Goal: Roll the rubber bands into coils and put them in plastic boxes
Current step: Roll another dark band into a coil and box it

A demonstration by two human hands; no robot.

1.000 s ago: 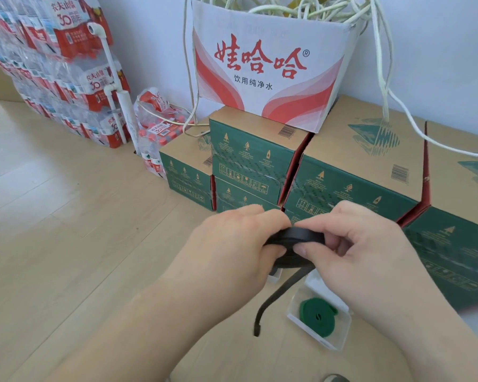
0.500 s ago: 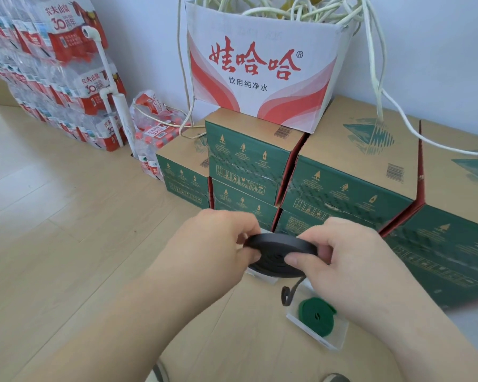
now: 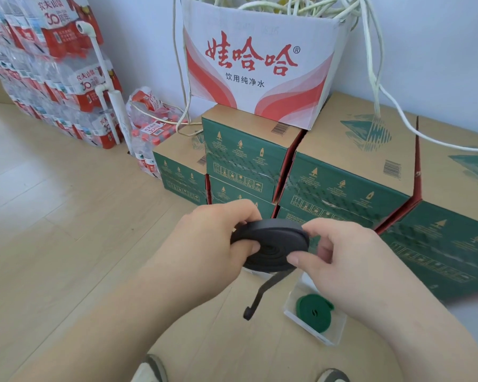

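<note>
Black flat rubber band coil [image 3: 271, 245] sits mid-frame, left hand [image 3: 204, 244] and right hand [image 3: 351, 260] each in a closed grip on its rim. Its loose tail [image 3: 260, 296] dangles below; any slackening could unwind it before the clear plastic box [image 3: 307, 328], lower right

I count two hands, the left hand [image 3: 210, 244] and the right hand [image 3: 351, 260]. There are two rolled bands: one black coil [image 3: 273, 244] at centre and one green coil [image 3: 313, 312] at five o'clock, inside one clear plastic box [image 3: 329, 340]. One white carton [image 3: 260, 64] sits at twelve o'clock. The green cartons [image 3: 240, 150] number six, I think, as some are half hidden. Two shoes [image 3: 149, 370] show at six o'clock.
</note>
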